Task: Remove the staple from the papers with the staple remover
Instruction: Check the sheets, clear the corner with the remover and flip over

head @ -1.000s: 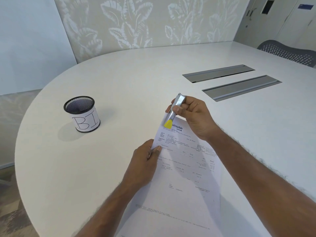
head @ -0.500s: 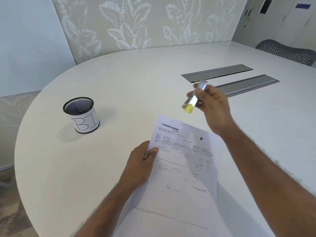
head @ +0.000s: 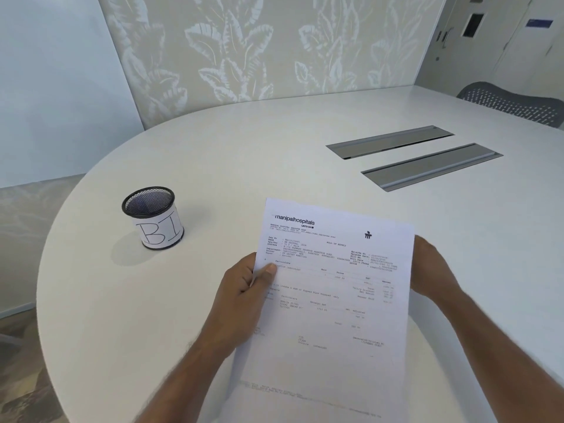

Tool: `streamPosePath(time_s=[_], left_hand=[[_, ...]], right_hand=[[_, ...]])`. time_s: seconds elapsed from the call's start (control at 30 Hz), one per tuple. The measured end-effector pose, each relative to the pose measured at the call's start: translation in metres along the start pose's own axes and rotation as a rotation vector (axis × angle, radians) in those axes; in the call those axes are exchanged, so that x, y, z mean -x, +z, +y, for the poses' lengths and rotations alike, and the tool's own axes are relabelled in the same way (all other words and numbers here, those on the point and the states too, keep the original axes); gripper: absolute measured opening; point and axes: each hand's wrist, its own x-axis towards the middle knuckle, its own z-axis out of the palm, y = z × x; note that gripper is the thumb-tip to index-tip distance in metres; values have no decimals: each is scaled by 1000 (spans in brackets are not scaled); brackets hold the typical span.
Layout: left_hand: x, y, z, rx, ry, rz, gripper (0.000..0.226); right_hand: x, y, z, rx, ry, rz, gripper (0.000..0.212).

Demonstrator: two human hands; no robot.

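The printed hospital bill papers [head: 332, 300] are raised off the white table [head: 244, 154] in front of me. My left hand [head: 244, 297] grips their left edge, thumb on top of the sheet. My right hand [head: 430, 270] is at the right edge, its fingers hidden behind the papers. The staple remover with the yellow tip is not visible anywhere. No staple can be made out at the top left corner of the papers.
A black mesh cup [head: 155, 218] with a white label reading "BI" stands left of the papers. Two grey cable slots [head: 387, 141] [head: 430, 166] are set into the table at the far right. A grey mesh chair [head: 512, 105] stands behind the table's right side.
My right hand lifted the staple remover away from the top left corner, then dropped to the papers' right edge. The remover has gone out of sight. The papers now sit higher and closer.
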Motion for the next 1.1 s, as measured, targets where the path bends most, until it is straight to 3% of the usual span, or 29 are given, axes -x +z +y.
streamPosePath(time_s=[0.13, 0.2, 0.27, 0.3, 0.37, 0.4, 0.47, 0.5, 0.67, 0.8, 0.9, 1.03, 1.1], left_hand=[[4, -2, 17, 29, 43, -5, 24], [6, -4, 27, 48, 65, -6, 24], [8, -5, 35, 85, 79, -1, 24], [9, -6, 39, 110, 86, 8, 24], [11, -8, 48, 168, 108, 23, 23], [13, -8, 51, 204, 111, 28, 21], [16, -8, 60, 272, 124, 12, 20], [17, -9, 66, 297, 125, -9, 23], [27, -7, 84, 426, 126, -62, 29], [33, 3, 91, 416, 173, -31, 22], [39, 17, 91, 338, 249, 46, 28], [54, 42, 102, 241, 358, 123, 27], [56, 56, 108, 130, 423, 77, 36]], right_hand=[[14, -5, -7, 145, 39, -20, 12], [25, -15, -16, 27, 15, 118, 25], [43, -29, -30, -518, 68, 297, 22], [55, -38, -40, -874, 99, 281, 30], [76, -56, -51, -1418, 41, 14, 53], [86, -62, -53, -1527, -10, -97, 63], [104, -76, -59, -1505, -164, -139, 69], [108, -79, -61, -1445, -188, -69, 67], [113, -85, -75, -1355, -82, 200, 33], [122, -80, -101, -923, 3, 497, 47], [142, -78, -132, -944, -169, 388, 41], [157, -79, -159, -1175, -282, 81, 70], [159, -85, -164, -1308, -311, -17, 70]])
